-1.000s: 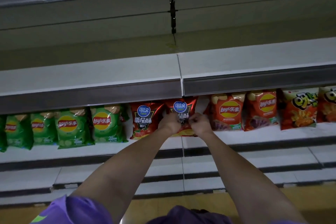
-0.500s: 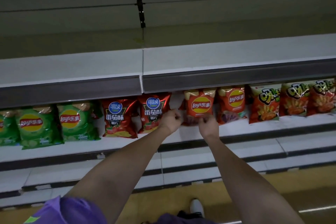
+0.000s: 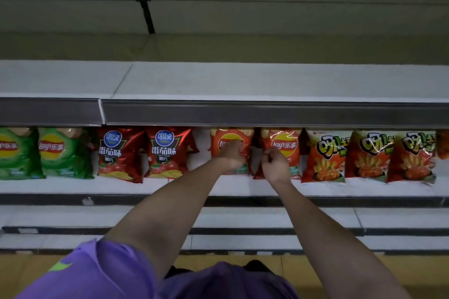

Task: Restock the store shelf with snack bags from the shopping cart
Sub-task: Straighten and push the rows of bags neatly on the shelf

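Observation:
A row of snack bags stands on the white shelf. My left hand is curled against the front of an orange-red Lay's bag and grips it. My right hand is curled at the left edge of the neighbouring orange-red Lay's bag and pinches it. Both bags stand upright, side by side, with a narrow dark gap between them. The shopping cart is out of view.
Left of my hands stand two dark red tomato-flavour bags and green Lay's bags. Three orange fries-snack bags stand to the right. The upper shelf holds nothing. Lower shelf steps and a yellow floor lie below.
The view has shifted right along the shelf. My hands left the red tomato bag, went to the left orange-red Lay's bag, and the right hand has now moved over to the second one.

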Tool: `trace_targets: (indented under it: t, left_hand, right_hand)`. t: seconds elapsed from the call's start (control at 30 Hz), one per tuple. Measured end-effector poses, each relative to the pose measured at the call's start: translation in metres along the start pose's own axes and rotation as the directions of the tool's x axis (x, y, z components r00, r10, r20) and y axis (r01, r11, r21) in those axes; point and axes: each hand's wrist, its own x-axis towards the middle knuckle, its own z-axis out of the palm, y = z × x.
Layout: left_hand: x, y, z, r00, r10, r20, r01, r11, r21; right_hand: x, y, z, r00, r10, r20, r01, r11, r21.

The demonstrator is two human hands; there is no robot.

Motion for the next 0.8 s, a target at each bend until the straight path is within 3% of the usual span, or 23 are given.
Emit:
trace_targets:
  t: [0.1, 0.2, 0.5, 0.73, 0.8]
  left_hand:
    - [0.0, 0.006, 0.0, 0.999, -0.021, -0.04, 0.021, 1.0, -0.004]
    - [-0.004, 0.007, -0.002, 0.998, -0.035, -0.045, 0.035, 0.999, -0.001]
    - [-0.006, 0.002, 0.002, 0.999, -0.047, 0.023, 0.045, 0.995, 0.091]
    - [0.001, 0.001, 0.002, 0.996, -0.07, 0.059, 0.058, 0.98, 0.192]
    - [0.001, 0.004, 0.007, 0.988, -0.11, 0.108, 0.08, 0.966, 0.245]
  right_hand:
    - [0.012, 0.003, -0.009, 1.0, 0.016, -0.003, -0.016, 1.0, 0.02]
    - [0.025, 0.001, -0.007, 0.994, 0.059, 0.087, -0.055, 0.998, -0.039]
    - [0.037, -0.006, -0.018, 0.963, 0.081, 0.259, -0.076, 0.997, -0.028]
    - [0.032, 0.013, -0.029, 0.971, 0.13, 0.198, -0.137, 0.99, 0.022]
    - [0.026, 0.013, -0.036, 0.986, 0.104, 0.134, -0.1, 0.994, -0.035]
